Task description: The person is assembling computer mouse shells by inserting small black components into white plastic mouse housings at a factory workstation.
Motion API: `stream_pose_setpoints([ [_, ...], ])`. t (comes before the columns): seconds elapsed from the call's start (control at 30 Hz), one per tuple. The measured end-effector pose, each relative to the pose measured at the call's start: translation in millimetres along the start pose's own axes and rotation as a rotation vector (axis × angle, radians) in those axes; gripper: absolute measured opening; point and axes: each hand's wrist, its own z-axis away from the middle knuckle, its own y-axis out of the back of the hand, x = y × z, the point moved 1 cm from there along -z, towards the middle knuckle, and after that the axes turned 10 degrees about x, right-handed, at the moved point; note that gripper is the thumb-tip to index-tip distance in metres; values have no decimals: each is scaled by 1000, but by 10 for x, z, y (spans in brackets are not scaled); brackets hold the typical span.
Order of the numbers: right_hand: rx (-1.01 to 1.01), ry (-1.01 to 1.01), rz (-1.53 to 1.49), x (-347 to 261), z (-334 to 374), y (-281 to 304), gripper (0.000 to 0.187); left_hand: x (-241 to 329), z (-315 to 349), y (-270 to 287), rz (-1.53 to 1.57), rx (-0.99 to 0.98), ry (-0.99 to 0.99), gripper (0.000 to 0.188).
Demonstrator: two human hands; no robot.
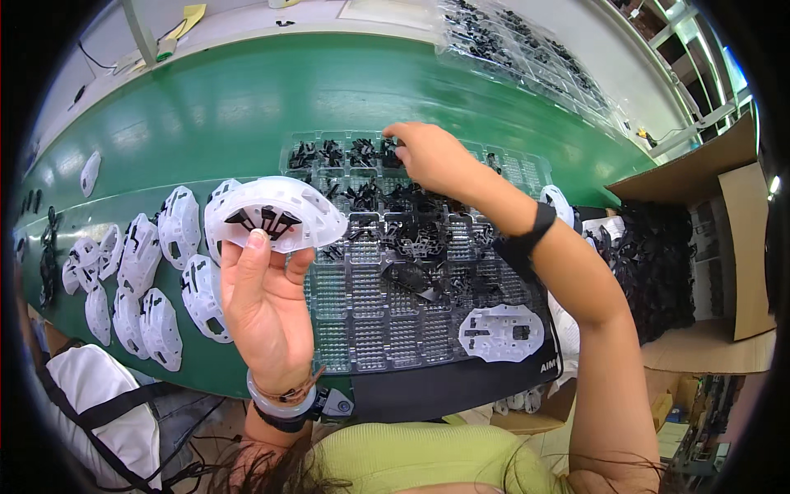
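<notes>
My left hand is closed on a white curved plastic shell, thumb in front, raised over the left edge of the tray. Black plastic inserts sit in the shell's opening, just above my thumb. My right hand reaches to the back row of a clear compartment tray. Its thumb and index finger curl at a compartment of small black plastic parts; what lies between the fingertips is too small to make out. Another white shell piece lies flat on the tray's front right.
Several white shells lie on the green table at the left. A second tray of black parts stands at the back right. To the right is an open cardboard box beside a heap of black pieces.
</notes>
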Motion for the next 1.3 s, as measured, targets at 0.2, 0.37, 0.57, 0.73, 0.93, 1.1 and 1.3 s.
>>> stream_pose_setpoints([
  [0.2, -219, 4, -57, 24, -1, 53, 27, -25, 29, 23, -58, -30, 74, 31],
  [0.37, -280, -14, -294, 91, 105, 172, 31, 94, 252, -166, -33, -44, 119, 37],
  [0.57, -362, -139, -354, -56, 219, 254, 27, 234, 485, -121, -128, -31, 67, 45],
  [0.73, -125, -383, -618, -88, 337, 508, 22, 143, 391, -37, -243, -8, 225, 40],
  [0.93, -92, -663, -776, -344, 568, 988, 17, 167, 574, -39, -294, -107, 200, 37],
  [1.1, -129, -689, -1099, -973, 838, 1257, 17, 99, 654, -157, -374, -125, 205, 34],
  [1.3, 43, -564, -936, -1212, 945, 1094, 15, -172, 701, -245, -293, -197, 282, 32],
])
